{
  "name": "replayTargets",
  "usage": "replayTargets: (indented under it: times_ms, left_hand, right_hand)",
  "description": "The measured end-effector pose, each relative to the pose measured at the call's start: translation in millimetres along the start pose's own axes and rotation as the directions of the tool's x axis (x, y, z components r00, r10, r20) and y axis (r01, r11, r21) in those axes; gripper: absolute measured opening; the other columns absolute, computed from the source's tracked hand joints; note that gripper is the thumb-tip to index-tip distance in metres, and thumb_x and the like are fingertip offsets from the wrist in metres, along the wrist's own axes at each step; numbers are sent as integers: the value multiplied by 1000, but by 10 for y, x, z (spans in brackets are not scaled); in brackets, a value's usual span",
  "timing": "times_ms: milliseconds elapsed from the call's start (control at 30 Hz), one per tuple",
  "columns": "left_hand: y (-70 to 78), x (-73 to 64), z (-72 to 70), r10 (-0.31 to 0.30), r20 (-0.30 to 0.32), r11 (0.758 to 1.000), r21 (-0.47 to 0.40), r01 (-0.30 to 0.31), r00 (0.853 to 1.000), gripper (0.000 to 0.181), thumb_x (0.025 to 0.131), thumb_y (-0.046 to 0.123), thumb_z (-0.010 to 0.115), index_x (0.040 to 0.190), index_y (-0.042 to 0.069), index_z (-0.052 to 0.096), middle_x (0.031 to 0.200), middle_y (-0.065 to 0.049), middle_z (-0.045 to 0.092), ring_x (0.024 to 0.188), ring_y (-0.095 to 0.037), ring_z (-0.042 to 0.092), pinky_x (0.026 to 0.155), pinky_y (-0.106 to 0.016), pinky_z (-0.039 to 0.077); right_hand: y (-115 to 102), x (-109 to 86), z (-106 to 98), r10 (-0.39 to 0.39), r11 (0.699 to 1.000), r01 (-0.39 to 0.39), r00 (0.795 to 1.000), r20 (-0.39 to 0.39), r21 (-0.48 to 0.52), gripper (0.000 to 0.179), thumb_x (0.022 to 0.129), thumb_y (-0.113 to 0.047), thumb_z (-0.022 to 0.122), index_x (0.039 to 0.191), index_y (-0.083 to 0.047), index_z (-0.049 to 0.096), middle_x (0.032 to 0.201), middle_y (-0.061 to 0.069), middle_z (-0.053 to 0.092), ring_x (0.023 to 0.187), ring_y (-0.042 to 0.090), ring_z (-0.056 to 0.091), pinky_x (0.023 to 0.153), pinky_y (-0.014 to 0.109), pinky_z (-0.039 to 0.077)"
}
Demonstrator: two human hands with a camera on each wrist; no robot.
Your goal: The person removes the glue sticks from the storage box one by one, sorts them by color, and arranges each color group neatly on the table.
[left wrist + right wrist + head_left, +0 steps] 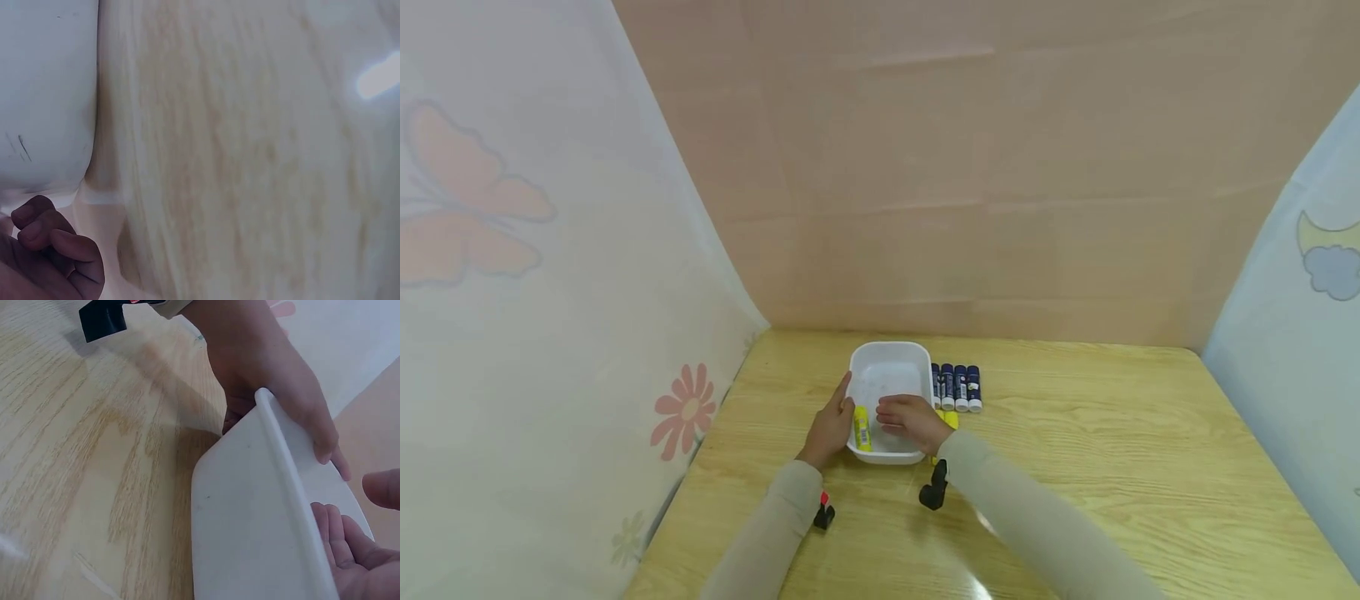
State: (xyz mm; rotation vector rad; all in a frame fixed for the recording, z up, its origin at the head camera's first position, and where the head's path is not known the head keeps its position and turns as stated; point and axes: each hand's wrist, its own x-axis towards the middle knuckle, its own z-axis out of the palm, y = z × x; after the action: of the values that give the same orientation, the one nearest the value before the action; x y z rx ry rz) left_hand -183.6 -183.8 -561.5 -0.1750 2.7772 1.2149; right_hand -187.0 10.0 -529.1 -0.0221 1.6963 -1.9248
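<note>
A white plastic tub (889, 377) stands on the table, with one yellow glue stick (862, 428) lying inside at its near left. My left hand (830, 428) grips the tub's left side; in the right wrist view its thumb lies over the rim and the other fingers stay outside. Over the tub's near right part is my right hand (912, 419), fingers loosely bent and thumb apart. Nothing shows between the right hand's fingers (334, 534), which reach inside the wall in the right wrist view.
Several navy glue sticks (961, 388) with white ends lie in a row right of the tub. Nearer, yellow glue sticks (951, 418) are partly hidden by the right hand and sleeve. The wooden table (1112, 442) meets a tan backdrop behind and printed curtains at the sides.
</note>
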Motion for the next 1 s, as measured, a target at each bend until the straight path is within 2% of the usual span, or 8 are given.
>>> replayTargets:
  times_ms: [200,400,633,867,1000]
  left_hand:
    - [29,-9,30,-5,7,1000,-27,5,1000,50,104,42,31,151,51,19,129,-19,59,85,-29,58,83,-52,45]
    - [39,6,61,-7,31,999,-36,8,999,49,104,43,31,149,55,18,138,-18,53,88,-28,57,85,-53,44]
    - [39,-2,75,-9,32,1000,-29,10,999,49,104,43,31,151,52,20,141,-18,50,102,-32,57,91,-58,42]
    - [21,-13,71,-4,31,1000,-14,4,1000,48,104,43,29,150,54,18,141,-17,51,91,-30,57,83,-52,44]
    - [32,-27,63,-5,26,1000,-18,5,1000,48,105,43,29,151,53,17,141,-17,51,97,-31,58,88,-55,43]
  right_hand:
    - [40,16,27,14,997,-14,1000,-5,-75,50,98,-13,56,139,12,43,133,28,52,120,36,55,99,42,44]
    - [77,-7,79,61,987,-62,998,-11,-146,53,96,-18,59,138,10,45,134,23,54,117,33,58,96,42,46]
    - [106,-2,111,91,983,-95,995,-30,-156,55,96,-18,60,139,12,43,132,23,55,116,33,58,96,45,46]
    - [106,24,144,122,973,-131,991,-62,-189,54,95,-18,63,138,10,45,129,19,58,114,29,59,94,42,47]
    - [137,66,143,116,973,-125,991,-59,-192,55,93,-17,64,137,11,46,125,18,60,111,26,60,93,42,48]
